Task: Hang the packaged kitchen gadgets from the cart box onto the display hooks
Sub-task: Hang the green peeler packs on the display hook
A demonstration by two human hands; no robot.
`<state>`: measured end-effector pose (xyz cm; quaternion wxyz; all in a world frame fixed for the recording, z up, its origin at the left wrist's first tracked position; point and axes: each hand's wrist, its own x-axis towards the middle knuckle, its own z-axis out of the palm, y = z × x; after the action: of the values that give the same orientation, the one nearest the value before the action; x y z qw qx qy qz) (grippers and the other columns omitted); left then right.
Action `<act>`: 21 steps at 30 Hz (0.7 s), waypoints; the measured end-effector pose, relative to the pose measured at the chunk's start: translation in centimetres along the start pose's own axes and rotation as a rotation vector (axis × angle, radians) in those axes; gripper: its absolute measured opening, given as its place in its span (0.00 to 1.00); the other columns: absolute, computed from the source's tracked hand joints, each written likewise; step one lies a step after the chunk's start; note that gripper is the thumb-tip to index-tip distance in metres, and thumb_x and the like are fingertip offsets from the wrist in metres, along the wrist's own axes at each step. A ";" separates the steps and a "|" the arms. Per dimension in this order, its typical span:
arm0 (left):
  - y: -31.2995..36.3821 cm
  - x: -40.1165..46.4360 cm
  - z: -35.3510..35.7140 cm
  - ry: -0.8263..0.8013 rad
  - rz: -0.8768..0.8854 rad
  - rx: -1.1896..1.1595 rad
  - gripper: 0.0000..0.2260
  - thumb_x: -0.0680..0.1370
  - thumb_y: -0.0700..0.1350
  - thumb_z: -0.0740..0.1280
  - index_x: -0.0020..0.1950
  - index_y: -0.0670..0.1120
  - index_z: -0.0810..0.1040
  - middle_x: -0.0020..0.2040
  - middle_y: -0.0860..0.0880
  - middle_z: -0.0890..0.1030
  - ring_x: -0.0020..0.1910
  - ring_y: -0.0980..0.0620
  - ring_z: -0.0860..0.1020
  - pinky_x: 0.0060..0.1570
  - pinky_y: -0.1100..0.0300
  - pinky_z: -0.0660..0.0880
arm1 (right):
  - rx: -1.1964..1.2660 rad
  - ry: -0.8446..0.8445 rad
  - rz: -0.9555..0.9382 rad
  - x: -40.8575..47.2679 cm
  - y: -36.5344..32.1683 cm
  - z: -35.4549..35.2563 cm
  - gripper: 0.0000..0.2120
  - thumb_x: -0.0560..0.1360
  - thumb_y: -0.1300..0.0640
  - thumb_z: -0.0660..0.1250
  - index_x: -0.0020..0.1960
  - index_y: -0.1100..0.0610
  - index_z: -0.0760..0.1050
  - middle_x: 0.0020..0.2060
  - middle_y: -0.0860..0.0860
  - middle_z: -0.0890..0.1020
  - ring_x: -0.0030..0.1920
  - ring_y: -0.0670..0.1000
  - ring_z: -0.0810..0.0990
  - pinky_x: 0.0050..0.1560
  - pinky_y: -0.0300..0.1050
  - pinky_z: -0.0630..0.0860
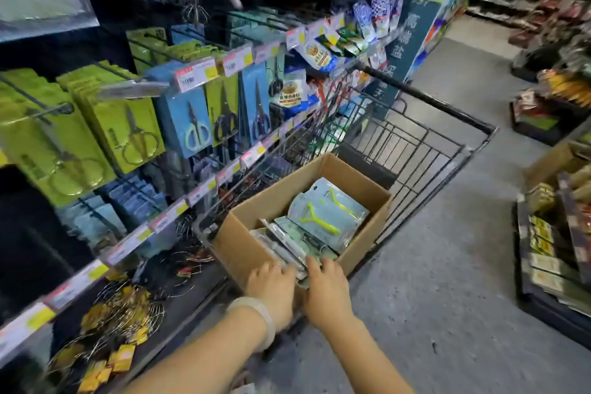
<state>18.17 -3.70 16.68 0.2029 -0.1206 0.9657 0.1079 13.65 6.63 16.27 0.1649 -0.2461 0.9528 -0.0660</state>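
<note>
Hands meet at the near edge of the cardboard box (243, 246) in the cart (425, 150): my left hand (275, 285) and right hand (326, 288) both grip the stacked gadget packs (299, 253) inside.

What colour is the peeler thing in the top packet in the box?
Bright yellow-green; the peeler shows clearly in the head view, inside the cardboard box.
</note>
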 end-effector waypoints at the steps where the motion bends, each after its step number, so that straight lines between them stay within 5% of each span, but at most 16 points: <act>1: -0.1 1.4 -0.5 -0.011 -0.006 0.003 0.25 0.75 0.45 0.65 0.71 0.46 0.62 0.69 0.44 0.65 0.69 0.42 0.64 0.64 0.50 0.64 | 0.009 -0.005 -0.008 1.5 0.1 -0.4 0.26 0.76 0.58 0.60 0.72 0.57 0.60 0.66 0.58 0.67 0.67 0.60 0.65 0.64 0.50 0.64; 13: -1.4 12.9 -2.0 -0.114 -0.112 -0.095 0.22 0.75 0.51 0.66 0.67 0.49 0.66 0.67 0.46 0.69 0.68 0.44 0.66 0.65 0.51 0.64 | -0.026 -0.189 -0.076 14.7 3.7 -1.3 0.28 0.77 0.48 0.61 0.73 0.56 0.57 0.67 0.56 0.64 0.68 0.58 0.63 0.66 0.48 0.61; 21: -0.4 19.6 -1.7 -0.237 -0.348 -0.218 0.28 0.77 0.47 0.64 0.74 0.48 0.58 0.69 0.45 0.65 0.70 0.42 0.62 0.67 0.48 0.63 | -0.102 -0.383 -0.181 24.5 8.4 0.0 0.23 0.77 0.54 0.61 0.70 0.57 0.61 0.65 0.57 0.68 0.65 0.59 0.67 0.62 0.50 0.65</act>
<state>0.21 -8.22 9.91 0.3161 -0.2930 0.8824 0.1885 -10.37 1.94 7.65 0.3235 -0.3469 0.8802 0.0159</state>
